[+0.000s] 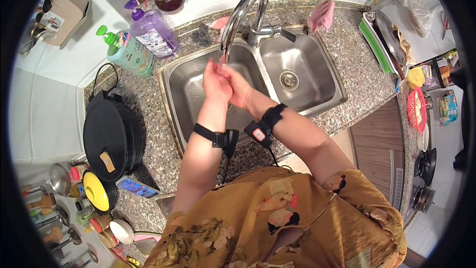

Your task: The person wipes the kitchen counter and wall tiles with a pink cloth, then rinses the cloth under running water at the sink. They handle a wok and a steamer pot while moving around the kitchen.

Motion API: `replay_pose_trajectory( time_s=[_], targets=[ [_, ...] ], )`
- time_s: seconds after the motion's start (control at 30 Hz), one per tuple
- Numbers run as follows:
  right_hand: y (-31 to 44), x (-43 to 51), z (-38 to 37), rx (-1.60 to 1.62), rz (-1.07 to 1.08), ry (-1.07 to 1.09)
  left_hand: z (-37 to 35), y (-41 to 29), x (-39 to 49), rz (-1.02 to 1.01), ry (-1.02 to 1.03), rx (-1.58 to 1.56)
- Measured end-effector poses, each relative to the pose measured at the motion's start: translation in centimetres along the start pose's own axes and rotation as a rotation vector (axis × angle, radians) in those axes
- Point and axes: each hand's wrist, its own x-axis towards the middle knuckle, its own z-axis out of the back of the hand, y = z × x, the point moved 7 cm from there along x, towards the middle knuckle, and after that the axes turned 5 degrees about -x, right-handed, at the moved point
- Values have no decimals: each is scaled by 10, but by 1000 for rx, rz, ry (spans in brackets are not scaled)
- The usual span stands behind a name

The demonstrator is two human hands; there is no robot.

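Observation:
My left hand (216, 83) and my right hand (238, 85) are pressed together, palms cupped, below the spout of a chrome faucet (238, 11), over the left basin (186, 82) of a steel double sink. Water seems to run from the spout onto the fingers. Neither hand shows an object in it, though the palms are partly hidden. Black straps with small devices circle both forearms. The faucet's lever (288, 34) points right, above the right basin (301, 63) with its drain strainer (289, 79).
Purple (154, 31) and green (130, 54) pump bottles stand left of the sink. A black electric appliance (111, 137) and a phone (137, 187) lie on the left counter. A pink cloth (321, 16) is behind the right basin; a green-edged rack (377, 42) stands further right.

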Motion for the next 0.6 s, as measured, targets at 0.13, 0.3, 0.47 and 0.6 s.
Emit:
replay_pose_trajectory(
  time_s=[0.13,0.3,0.47,0.6],
  targets=[
    [-11,6,-5,-142,-33,-30,-11,-30,-8,-609,-34,700],
    [16,8,4,-1248,-133,-56,-42,-44,-27,-764,306,1652],
    [17,12,-7,-822,-178,151,-13,-26,-29,381,259,610],
    [9,15,-22,89,-137,70,-17,-14,-44,190,208,-1]
  ],
)
